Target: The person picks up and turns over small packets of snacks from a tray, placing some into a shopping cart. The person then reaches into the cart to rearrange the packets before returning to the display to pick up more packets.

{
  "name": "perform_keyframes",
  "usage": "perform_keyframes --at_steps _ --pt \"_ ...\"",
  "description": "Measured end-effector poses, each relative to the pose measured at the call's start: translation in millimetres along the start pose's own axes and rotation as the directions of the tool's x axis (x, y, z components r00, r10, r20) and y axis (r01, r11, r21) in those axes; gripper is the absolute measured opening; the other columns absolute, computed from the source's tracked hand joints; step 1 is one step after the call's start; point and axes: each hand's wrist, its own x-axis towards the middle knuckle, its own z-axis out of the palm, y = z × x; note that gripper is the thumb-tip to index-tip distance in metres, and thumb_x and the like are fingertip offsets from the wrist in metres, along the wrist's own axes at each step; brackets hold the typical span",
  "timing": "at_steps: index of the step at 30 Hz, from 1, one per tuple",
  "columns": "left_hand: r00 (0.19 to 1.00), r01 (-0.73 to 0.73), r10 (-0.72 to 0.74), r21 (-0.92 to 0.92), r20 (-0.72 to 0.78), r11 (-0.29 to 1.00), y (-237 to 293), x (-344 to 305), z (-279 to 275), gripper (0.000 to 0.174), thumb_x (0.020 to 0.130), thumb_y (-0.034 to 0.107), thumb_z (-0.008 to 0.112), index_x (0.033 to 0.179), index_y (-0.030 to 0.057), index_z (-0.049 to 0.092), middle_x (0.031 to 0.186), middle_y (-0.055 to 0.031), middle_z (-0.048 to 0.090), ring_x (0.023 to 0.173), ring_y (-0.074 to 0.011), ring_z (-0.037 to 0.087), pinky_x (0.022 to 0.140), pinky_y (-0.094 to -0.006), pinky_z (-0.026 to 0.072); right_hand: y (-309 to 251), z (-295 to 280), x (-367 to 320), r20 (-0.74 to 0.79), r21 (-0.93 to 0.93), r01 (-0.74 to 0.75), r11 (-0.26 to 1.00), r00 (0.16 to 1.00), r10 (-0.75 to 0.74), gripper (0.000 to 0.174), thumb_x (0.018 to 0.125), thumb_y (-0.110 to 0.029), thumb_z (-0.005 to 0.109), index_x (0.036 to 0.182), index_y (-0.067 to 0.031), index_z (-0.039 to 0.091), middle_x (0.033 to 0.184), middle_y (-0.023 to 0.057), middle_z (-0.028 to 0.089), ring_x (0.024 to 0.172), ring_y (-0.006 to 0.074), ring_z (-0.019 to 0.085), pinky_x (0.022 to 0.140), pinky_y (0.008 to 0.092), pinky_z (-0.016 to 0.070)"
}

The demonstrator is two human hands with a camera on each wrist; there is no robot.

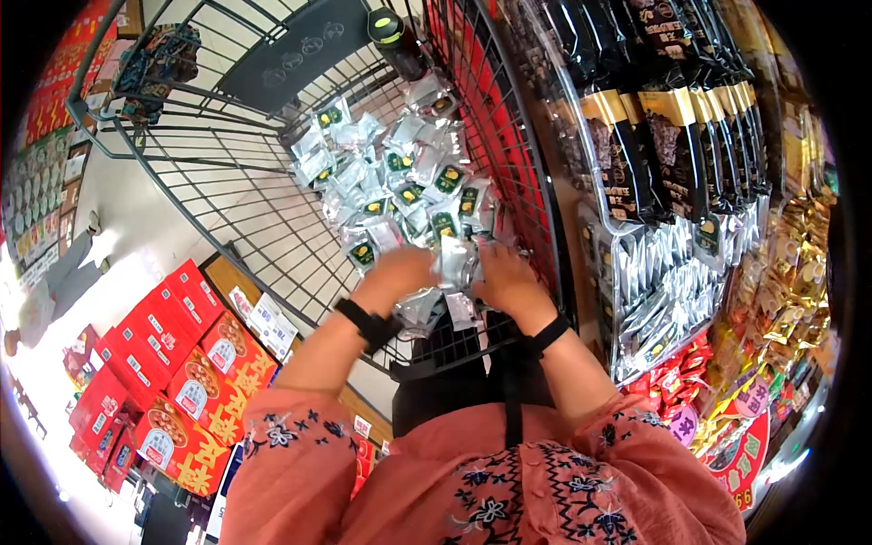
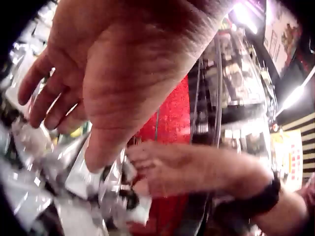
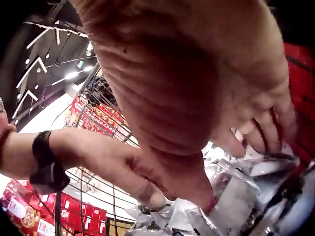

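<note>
Small silver packets with dark green labels (image 1: 445,179) lie heaped in a black wire shopping cart (image 1: 245,195). Both hands are at the near end of the heap. The left hand (image 1: 400,275) rests on packets, its fingers spread and relaxed in the left wrist view, over silver packets (image 2: 29,196). Beside it, the right hand (image 1: 509,282) touches packets near the cart's right side; in the right wrist view its fingers reach down over silver packets (image 3: 236,196), slightly bent. Packets under both palms are partly hidden.
A dark bottle (image 1: 396,45) stands at the cart's far end. Shelves with black bags (image 1: 627,154) and silver packets rise on the right. Red boxes (image 1: 163,331) are stacked on the left, and a patterned bag (image 1: 163,68) hangs at the cart's upper left.
</note>
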Motion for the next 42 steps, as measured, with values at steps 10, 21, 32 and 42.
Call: perform_keyframes --at_steps 10,21,32,42 --pt "0.517 0.233 -0.267 -0.167 -0.813 0.958 -196 107 -151 0.075 0.087 0.052 0.062 0.141 0.0027 0.047 0.14 -0.0238 0.051 0.13 -0.039 0.048 0.106 -0.048 0.0417 -19 -7 59 -0.296 0.22 0.152 0.964 0.952 -0.082 0.032 0.086 -0.02 0.063 0.109 0.0008 0.059 0.108 0.0221 0.064 0.106 0.0409 0.06 0.091 0.0494 0.048" --pt "0.552 0.344 -0.445 -0.294 -0.705 0.892 -223 143 -166 0.083 0.08 0.076 0.054 0.141 0.0189 0.054 0.14 -0.0229 0.05 0.131 -0.0413 0.047 0.106 -0.0549 0.0376 -9 9 109 -0.32 0.458 0.168 0.873 0.947 -0.014 0.023 0.087 -0.016 0.062 0.104 0.0001 0.062 0.103 0.0223 0.066 0.101 0.0404 0.062 0.089 0.0477 0.0492" --pt "0.618 0.275 -0.317 -0.18 -0.719 0.944 -240 141 -153 0.08 0.078 0.072 0.063 0.128 0.0088 0.061 0.127 -0.0302 0.053 0.119 -0.0442 0.055 0.101 -0.0481 0.0449 -2 15 118 -0.311 0.536 0.167 0.827 0.95 0.01 0.02 0.087 -0.015 0.061 0.1 0.001 0.062 0.098 0.023 0.066 0.096 0.04 0.064 0.086 0.0464 0.0497" --pt "0.75 0.153 -0.355 -0.376 -0.557 0.914 -231 124 -149 0.082 0.079 0.064 0.067 0.126 -0.0029 0.057 0.133 -0.0301 0.056 0.121 -0.0415 0.058 0.103 -0.0419 0.0439 -7 7 119 -0.269 0.544 0.136 0.828 0.963 0.018 0.021 0.088 -0.017 0.06 0.1 -0.0002 0.061 0.099 0.0222 0.065 0.096 0.0399 0.063 0.084 0.0467 0.049"
